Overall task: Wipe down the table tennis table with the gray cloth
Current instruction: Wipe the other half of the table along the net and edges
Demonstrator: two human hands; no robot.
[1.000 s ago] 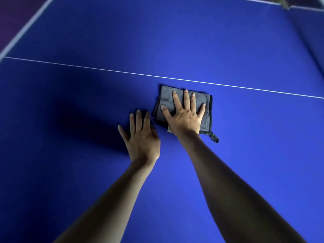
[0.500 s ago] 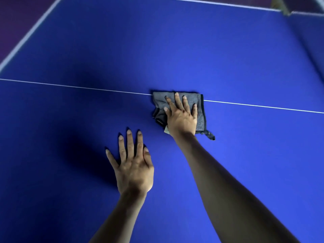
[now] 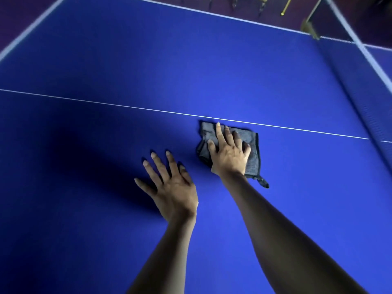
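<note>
A folded gray cloth lies on the blue table tennis table, just below the thin white centre line. My right hand lies flat on the cloth with straight fingers and presses it to the surface. A dark loop of the cloth sticks out at its near right corner. My left hand rests flat on the bare table, fingers spread, a little to the left of the cloth and nearer to me.
The net runs along the right side, with its post at the far corner. White edge lines mark the far and left borders. Gold chair legs stand on the dark floor beyond the far edge.
My right hand has pulled the cloth back off the white line toward me and slightly right. My left hand stays flat on the table, now closer to the cloth than half a second ago.
</note>
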